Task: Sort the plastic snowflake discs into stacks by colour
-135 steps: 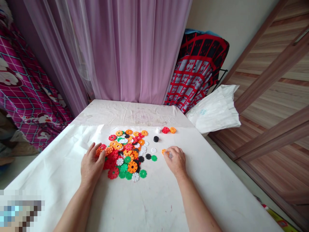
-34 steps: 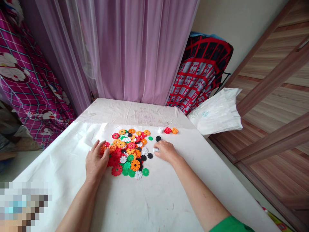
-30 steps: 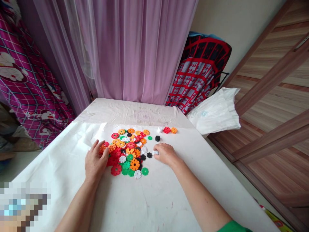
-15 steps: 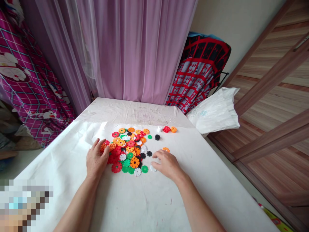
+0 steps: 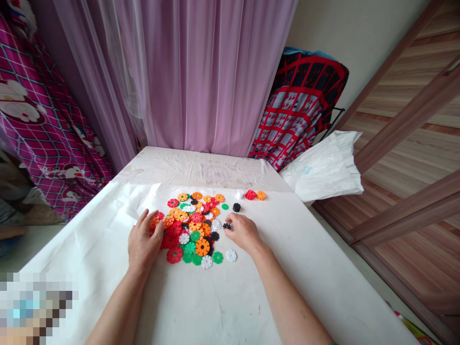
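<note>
My right hand (image 5: pixel 246 234) pinches a black notched plastic disc (image 5: pixel 226 226) between thumb and fingers, just right of the pile. At the pile's left edge lies my left hand (image 5: pixel 143 243), its fingers apart; whether it touches the red and orange discs there I cannot tell. The loose pile mixes red discs (image 5: pixel 174 255), orange discs (image 5: pixel 202 247), green discs (image 5: pixel 217 258) and white discs (image 5: pixel 207 261). Nearer me, a white disc (image 5: pixel 231 256) lies by itself below my right hand.
Beyond my right hand stand small stacks of discs: a black stack (image 5: pixel 236 207), a white one (image 5: pixel 239 194), a red one (image 5: pixel 250 195) and an orange one (image 5: pixel 261 195). A white bag (image 5: pixel 323 167) hangs at the right edge of the cloth-covered table (image 5: pixel 201 306).
My right hand has moved slightly up and left and closed on the black disc. The white disc near it is now uncovered, while the orange disc behind it is hidden. My left hand stays put.
</note>
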A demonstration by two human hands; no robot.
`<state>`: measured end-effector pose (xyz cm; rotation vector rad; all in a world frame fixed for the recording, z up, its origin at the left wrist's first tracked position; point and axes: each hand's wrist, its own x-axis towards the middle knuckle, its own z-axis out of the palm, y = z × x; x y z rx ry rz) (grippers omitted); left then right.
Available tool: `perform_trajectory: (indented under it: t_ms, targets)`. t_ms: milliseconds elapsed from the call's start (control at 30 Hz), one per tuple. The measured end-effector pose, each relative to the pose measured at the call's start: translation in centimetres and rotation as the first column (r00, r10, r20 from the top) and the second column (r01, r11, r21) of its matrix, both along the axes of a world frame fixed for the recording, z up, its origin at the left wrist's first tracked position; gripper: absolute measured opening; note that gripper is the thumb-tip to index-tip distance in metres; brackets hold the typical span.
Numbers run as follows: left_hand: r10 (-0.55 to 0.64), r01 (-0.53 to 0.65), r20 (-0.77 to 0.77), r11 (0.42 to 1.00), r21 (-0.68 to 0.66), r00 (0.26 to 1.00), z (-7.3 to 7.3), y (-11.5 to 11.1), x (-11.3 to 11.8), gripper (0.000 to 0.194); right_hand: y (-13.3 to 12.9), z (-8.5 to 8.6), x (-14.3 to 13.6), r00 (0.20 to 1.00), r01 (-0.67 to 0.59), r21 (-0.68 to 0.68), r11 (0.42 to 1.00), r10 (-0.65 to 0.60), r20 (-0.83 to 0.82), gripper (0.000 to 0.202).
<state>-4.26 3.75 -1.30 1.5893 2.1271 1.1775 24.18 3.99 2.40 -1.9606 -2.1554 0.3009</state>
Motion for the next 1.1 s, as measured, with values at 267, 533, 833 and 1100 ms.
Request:
perform_trajectory:
  t_ms: [267,533,833,1100]
  targets:
    - [0.001,-0.001,-0.007,1.000,-0.013,1.000,0.0,0.0,0.0,0.044,5.2,1.4,3.7,0.985,0.171,0.123,0.978,-0.170,-0.020,0.024]
    - [0.005,-0.005,0.000,1.000,-0.026,1.000,-0.1,-0.1,0.0,0.044,6.6,1.1,4.5,0.989,0.148,0.082,0.986,-0.146,-0.023,0.024]
    - [0.006,-0.006,-0.004,1.000,-0.001,1.000,-0.1,0.0,0.0,0.042,2.6,0.7,3.6,0.989,0.117,0.128,0.985,-0.104,-0.109,0.018]
    - [-0.001,0.001,-0.020,1.000,0.001,1.000,-0.3,0.0,-0.1,0.042,0.5,-0.6,-1.5,0.994,-0.087,0.043,0.995,0.090,-0.063,0.018]
